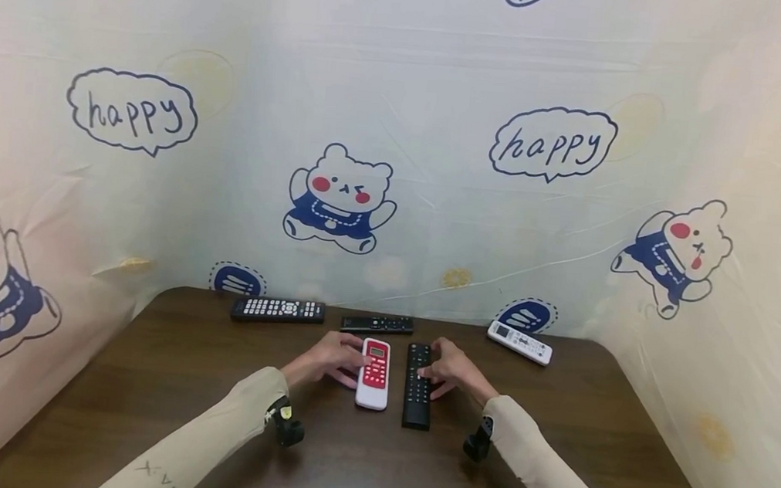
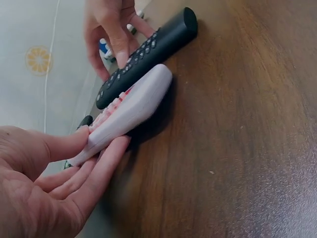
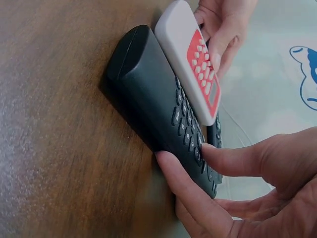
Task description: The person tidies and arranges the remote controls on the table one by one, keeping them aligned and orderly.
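A white remote control with a red face (image 1: 372, 393) is pinched by my left hand (image 1: 333, 357), thumb on its button side and fingers along its edge and underside. In the left wrist view this white remote (image 2: 131, 111) is tilted, with a shadow on the wood beneath it. To its right, my right hand (image 1: 455, 369) grips a long black remote control (image 1: 416, 413). The right wrist view shows the thumb on the black remote's (image 3: 143, 84) buttons and a finger against its side. Both remotes point away from me, side by side with a small gap.
Along the back of the brown wooden table (image 1: 343, 465) lie a wide black remote (image 1: 278, 311), a slim black remote (image 1: 378, 324) and a white remote (image 1: 520, 343) at the right. A printed cloth (image 1: 446, 86) hangs behind and at both sides.
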`<act>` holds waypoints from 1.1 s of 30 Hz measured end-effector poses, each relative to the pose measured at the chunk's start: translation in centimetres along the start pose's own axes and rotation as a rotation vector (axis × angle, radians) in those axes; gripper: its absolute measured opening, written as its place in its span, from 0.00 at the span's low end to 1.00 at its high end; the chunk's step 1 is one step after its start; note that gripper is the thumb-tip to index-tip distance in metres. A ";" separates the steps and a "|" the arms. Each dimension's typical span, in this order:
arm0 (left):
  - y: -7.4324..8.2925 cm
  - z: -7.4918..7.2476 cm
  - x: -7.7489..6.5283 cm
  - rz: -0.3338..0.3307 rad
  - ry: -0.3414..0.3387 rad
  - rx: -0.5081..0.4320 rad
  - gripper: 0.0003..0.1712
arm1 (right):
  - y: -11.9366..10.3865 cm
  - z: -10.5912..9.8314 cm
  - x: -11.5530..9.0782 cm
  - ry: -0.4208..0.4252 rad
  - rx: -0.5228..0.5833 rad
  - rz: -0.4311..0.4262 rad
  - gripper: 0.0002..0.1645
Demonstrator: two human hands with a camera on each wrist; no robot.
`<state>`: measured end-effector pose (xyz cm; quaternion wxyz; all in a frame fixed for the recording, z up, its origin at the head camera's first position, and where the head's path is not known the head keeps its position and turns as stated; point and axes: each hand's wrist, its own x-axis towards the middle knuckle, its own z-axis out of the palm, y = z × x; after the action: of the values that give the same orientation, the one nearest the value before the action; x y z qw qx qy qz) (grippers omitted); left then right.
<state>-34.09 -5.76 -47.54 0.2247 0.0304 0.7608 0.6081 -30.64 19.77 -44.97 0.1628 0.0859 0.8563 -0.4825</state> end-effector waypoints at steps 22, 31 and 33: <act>0.9 1.0 -1.3 0.101 0.049 0.191 0.36 | 0.1 0.1 -0.2 0.016 -0.011 -0.007 0.39; 1.2 1.1 -1.5 0.087 0.042 0.188 0.37 | 0.0 0.1 -0.1 0.012 -0.015 0.003 0.39; 1.3 1.0 -1.5 0.084 0.031 0.183 0.38 | 0.0 0.1 -0.1 0.010 -0.010 0.004 0.39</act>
<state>-32.67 -4.99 -46.08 0.1835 0.0733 0.8146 0.5453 -30.54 19.73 -44.95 0.1598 0.0891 0.8594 -0.4775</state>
